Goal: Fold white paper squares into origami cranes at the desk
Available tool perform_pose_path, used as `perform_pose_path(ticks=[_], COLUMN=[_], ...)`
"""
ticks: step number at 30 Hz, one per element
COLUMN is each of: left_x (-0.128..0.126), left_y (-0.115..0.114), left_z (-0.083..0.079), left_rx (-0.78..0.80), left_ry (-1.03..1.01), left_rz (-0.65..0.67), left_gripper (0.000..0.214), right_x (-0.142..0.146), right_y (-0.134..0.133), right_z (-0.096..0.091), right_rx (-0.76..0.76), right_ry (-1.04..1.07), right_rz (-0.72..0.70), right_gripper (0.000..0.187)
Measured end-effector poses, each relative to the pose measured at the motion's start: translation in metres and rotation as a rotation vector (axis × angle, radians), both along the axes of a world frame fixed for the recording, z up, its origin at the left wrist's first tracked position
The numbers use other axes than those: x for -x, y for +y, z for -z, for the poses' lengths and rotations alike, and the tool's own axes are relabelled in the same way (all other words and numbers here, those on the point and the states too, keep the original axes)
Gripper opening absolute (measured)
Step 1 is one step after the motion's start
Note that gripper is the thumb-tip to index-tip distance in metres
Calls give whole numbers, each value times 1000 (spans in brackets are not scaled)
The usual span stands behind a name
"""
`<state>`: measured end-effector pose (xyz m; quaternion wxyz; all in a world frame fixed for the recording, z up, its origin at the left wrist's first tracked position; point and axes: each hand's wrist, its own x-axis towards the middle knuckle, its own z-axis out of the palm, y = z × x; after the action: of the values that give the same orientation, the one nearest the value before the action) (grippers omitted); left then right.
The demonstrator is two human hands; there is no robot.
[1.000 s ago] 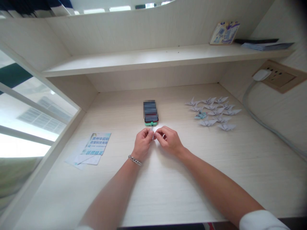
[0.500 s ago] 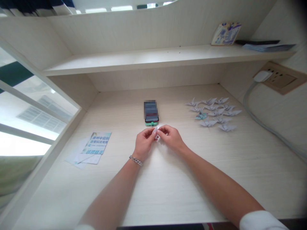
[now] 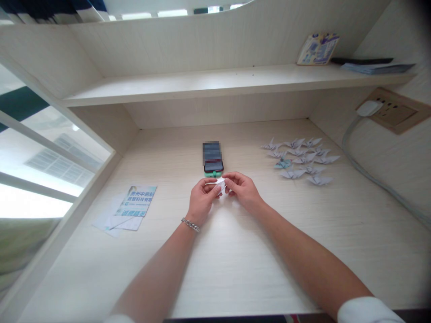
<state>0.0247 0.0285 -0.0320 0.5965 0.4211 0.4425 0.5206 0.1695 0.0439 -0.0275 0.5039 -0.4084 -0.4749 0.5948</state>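
A small folded piece of white paper (image 3: 221, 184) is pinched between my two hands above the middle of the desk. My left hand (image 3: 202, 197), with a silver chain bracelet at the wrist, grips its left side between thumb and fingers. On its right side, the thumb and fingertips of my right hand (image 3: 243, 190) are closed on it. Part of the paper is hidden behind my fingers. Just beyond my hands lies a phone (image 3: 213, 157) with a green piece at its near end. Several folded paper cranes (image 3: 305, 158), mostly white and one bluish, stand grouped at the right.
Printed paper sheets (image 3: 136, 202) lie at the left of the desk (image 3: 215, 269). A shelf (image 3: 188, 83) crosses the back, holding a small packet (image 3: 318, 48) and flat items. At the right wall a white plug and cable (image 3: 350, 152) hang from the socket panel (image 3: 397, 110).
The folded paper has turned from nearly upright to slanting, and more of its white surface shows. My right hand has shifted slightly; both hands still hold the paper.
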Motion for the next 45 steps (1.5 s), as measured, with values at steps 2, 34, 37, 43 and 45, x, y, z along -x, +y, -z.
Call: perform_pose_path(ticks=[2,34,37,43,45], left_x=[0,-5,-3,0,1], left_y=[0,-4,-2,0,0], left_z=[0,-1,3,2,1], left_rx=[-5,-29,-67,-121,-99], left_ry=[-21,99,184,183,176], left_rz=[-3,27,-48,-33,-24], left_gripper=[34,24,22,25,26], right_x=[0,7,6,6,6], right_y=[0,-4,-5,-6,-5], right_z=[1,5,5,4,5], right_rx=[25,-34,-82,-126,-109], right_ry=[36,-86,-124,-168,-164], right_rz=[-22,33,37,35,53], right_gripper=[25,28,24,24,25])
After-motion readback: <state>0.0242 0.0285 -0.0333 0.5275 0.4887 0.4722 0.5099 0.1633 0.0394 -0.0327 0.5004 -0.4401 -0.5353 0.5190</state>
